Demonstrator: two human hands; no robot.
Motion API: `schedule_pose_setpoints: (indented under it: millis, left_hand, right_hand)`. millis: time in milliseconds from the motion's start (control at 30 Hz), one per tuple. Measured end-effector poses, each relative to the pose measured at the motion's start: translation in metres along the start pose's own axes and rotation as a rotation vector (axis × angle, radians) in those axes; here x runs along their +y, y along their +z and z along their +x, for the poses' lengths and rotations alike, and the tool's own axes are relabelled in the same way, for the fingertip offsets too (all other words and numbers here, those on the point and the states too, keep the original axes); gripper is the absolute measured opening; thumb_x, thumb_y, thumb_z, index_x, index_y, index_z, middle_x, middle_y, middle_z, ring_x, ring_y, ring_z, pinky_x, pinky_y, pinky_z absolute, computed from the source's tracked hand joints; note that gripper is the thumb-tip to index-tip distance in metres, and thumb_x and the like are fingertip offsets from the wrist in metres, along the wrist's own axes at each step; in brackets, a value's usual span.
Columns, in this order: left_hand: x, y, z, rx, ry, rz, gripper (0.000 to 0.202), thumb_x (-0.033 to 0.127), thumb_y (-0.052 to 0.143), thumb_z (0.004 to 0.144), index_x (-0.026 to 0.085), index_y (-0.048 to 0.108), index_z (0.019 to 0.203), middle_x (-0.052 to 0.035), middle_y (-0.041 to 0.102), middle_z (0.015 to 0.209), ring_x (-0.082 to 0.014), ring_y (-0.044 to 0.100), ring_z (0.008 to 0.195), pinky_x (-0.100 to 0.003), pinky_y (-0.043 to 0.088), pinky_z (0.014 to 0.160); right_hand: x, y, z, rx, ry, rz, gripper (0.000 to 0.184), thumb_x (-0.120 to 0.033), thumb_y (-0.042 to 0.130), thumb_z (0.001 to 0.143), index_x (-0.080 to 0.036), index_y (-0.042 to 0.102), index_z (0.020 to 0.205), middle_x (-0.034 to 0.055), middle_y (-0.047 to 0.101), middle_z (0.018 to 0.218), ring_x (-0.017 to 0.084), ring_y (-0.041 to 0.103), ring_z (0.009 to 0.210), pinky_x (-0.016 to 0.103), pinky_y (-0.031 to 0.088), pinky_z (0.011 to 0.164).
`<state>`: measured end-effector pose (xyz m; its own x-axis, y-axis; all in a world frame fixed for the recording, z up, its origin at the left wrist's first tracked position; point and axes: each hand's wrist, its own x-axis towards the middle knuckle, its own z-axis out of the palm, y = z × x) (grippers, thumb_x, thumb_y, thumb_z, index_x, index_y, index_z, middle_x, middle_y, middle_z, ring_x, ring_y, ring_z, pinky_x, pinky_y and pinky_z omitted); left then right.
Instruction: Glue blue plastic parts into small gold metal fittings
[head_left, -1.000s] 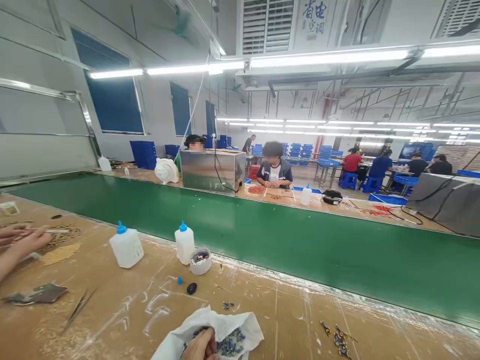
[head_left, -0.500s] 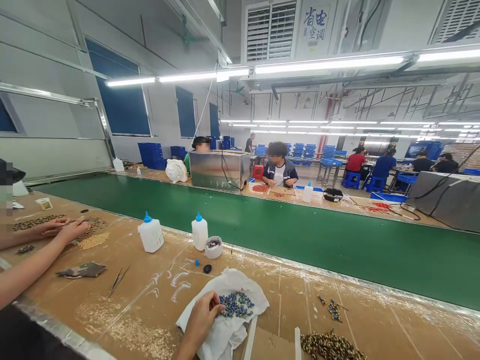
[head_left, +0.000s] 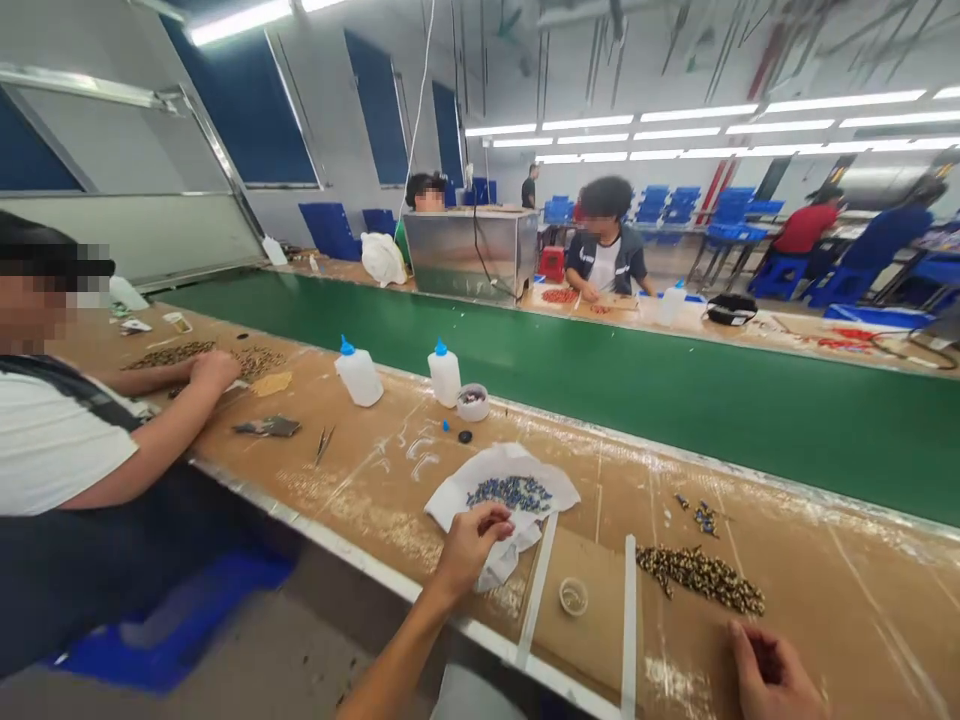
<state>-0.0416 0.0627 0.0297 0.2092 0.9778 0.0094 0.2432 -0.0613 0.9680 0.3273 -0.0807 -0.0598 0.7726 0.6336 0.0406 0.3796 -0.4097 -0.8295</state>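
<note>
The left hand is being held over the near part of a crumpled white sheet (whether cloth or paper cannot be told), its thumb and fingertips being drawn toward one another. Whether anything is being pinched there cannot be told. Small blue parts are being borne by the sheet, just beyond these fingers. The right hand is being held at the lower right, near a heap of black-and-gold parts; its fingers are being kept curled, and whether anything is being grasped within them cannot be told. Beyond the heap, a small cluster of blue pieces is lying on the brown worktop.

Between the hands, a small clear cup is being flanked by two pale strips of tape. Beyond the sheet, a black disc, a blue nozzle cap, a round tub and two blue-capped bottles are standing or lying near a green conveyor belt. To the left, tweezers are lying near a co-worker, by whom small parts are apparently being handled.
</note>
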Motion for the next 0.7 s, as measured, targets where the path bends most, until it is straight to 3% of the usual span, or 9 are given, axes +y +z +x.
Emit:
schedule_pose_setpoints:
  millis: [167,333,433,500,600,700]
  left_hand:
    - [-0.001,0.011,-0.018,-0.066,-0.048,-0.043,0.030,0.032,0.064,0.085,0.014,0.071,0.108,-0.0097,0.076,0.094,-0.0224,0.071,0.090,-0.035,0.054,0.088]
    - [-0.001,0.020,-0.030,-0.130,-0.076,-0.061,0.021,0.030,0.066,0.084,0.015,0.075,0.095,-0.0086,0.076,0.092,-0.0218,0.068,0.088,-0.033,0.053,0.084]
    - [-0.006,0.026,-0.037,-0.148,-0.104,-0.096,0.019,0.030,0.068,0.083,0.014,0.074,0.092,-0.0086,0.075,0.093,-0.0213,0.068,0.088,-0.032,0.053,0.084]
    - [-0.009,0.030,-0.042,-0.150,-0.125,-0.121,0.021,0.031,0.069,0.083,0.013,0.073,0.092,-0.0095,0.075,0.094,-0.0214,0.069,0.089,-0.032,0.054,0.084]
    - [-0.012,0.038,-0.050,-0.162,-0.142,-0.143,0.022,0.033,0.068,0.084,0.013,0.072,0.092,-0.0093,0.074,0.092,-0.0206,0.068,0.087,-0.031,0.054,0.082]
    - [-0.012,0.045,-0.056,-0.199,-0.136,-0.145,0.021,0.034,0.066,0.086,0.014,0.071,0.091,-0.0066,0.072,0.087,-0.0181,0.066,0.083,-0.027,0.052,0.076]
  right_hand:
    - [0.003,-0.009,-0.003,0.001,-0.029,-0.050,0.043,-0.062,0.060,0.073,-0.021,0.064,0.083,0.0083,0.069,0.075,0.028,0.066,0.071,0.040,0.051,0.068]
    - [-0.005,-0.010,-0.011,0.047,-0.030,0.113,0.047,-0.063,0.065,0.074,-0.018,0.062,0.085,0.0073,0.067,0.076,0.024,0.063,0.068,0.037,0.050,0.067]
    - [-0.024,-0.006,-0.023,0.023,-0.094,0.227,0.046,-0.062,0.067,0.077,-0.017,0.062,0.089,0.0077,0.068,0.079,0.023,0.065,0.073,0.036,0.052,0.071]
    - [-0.044,0.001,-0.035,-0.138,-0.160,0.213,0.044,-0.058,0.067,0.079,-0.017,0.064,0.093,0.0085,0.070,0.085,0.024,0.067,0.078,0.036,0.053,0.075]
    - [-0.075,0.019,-0.054,-0.511,-0.286,0.192,0.039,-0.048,0.063,0.088,-0.015,0.064,0.109,0.0097,0.071,0.094,0.022,0.067,0.082,0.035,0.054,0.076]
    - [-0.094,0.037,-0.068,-0.654,-0.343,0.219,0.035,-0.042,0.059,0.093,-0.014,0.061,0.114,0.0086,0.071,0.090,0.020,0.067,0.078,0.032,0.054,0.071]
